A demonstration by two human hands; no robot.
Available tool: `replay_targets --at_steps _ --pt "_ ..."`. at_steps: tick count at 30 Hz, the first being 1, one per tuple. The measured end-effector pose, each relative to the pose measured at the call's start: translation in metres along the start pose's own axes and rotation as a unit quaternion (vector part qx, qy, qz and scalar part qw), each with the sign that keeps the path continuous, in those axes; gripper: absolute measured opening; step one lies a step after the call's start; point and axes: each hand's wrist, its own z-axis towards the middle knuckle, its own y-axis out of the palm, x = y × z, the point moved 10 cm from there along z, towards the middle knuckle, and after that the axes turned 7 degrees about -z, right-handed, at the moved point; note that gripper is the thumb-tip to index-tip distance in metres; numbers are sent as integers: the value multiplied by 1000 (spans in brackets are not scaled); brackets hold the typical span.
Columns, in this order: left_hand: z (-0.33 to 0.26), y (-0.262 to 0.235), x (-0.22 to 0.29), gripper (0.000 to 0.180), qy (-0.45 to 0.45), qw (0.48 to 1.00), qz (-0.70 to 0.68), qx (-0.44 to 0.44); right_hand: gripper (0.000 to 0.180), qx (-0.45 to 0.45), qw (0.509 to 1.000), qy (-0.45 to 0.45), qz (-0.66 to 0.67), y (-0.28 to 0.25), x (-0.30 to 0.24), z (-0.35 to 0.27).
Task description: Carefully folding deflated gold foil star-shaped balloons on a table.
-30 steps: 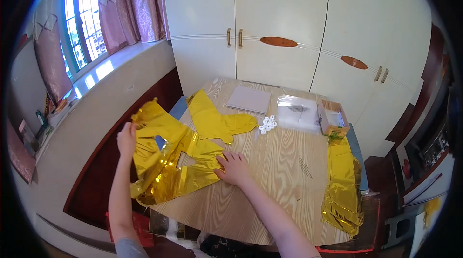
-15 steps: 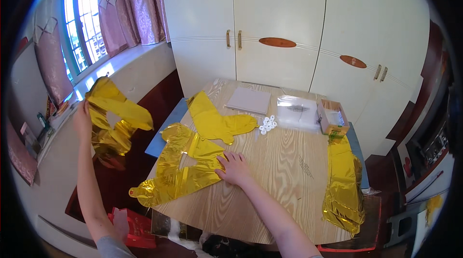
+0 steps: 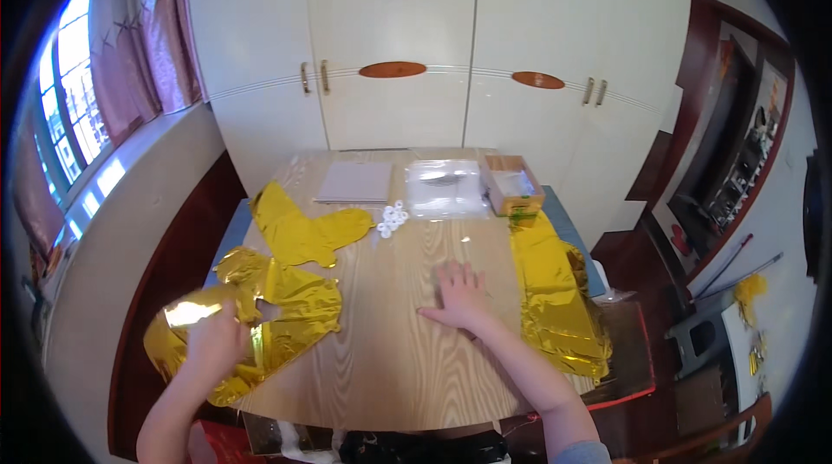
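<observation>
My left hand (image 3: 215, 341), smeared by motion, is closed on a flat gold foil balloon (image 3: 169, 347) at the table's left edge. That balloon overlaps a second wrinkled foil balloon (image 3: 303, 312), which has a gap in its middle. Beyond them lies a smoother yellow-gold foil balloon (image 3: 308, 234). My right hand (image 3: 461, 298) rests on the wooden tabletop (image 3: 407, 317) with fingers spread and nothing in it. To its right, more gold foil (image 3: 555, 291) lies along the table's right edge, partly hanging over.
At the back stand a pale flat box (image 3: 355, 181), a clear plastic packet (image 3: 446, 200) and an open box (image 3: 517, 195). Several small white rings (image 3: 392, 221) lie in front. White cupboards (image 3: 390, 13) rise behind; a grey stool (image 3: 702, 338) is at far right.
My left hand has brought the balloon from beside the windowsill down to the table's left edge. My right hand has left the second balloon and shifted right onto bare wood. The view has turned right.
</observation>
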Motion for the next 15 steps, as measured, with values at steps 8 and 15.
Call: replay_targets --at_steps 8,15 --pt "0 73 147 29 151 950 -242 -130 89 -15 1000 21 -4 43 37 -14" --pt "25 126 218 30 181 878 -427 -121 53 -21 978 43 201 46 69 16"
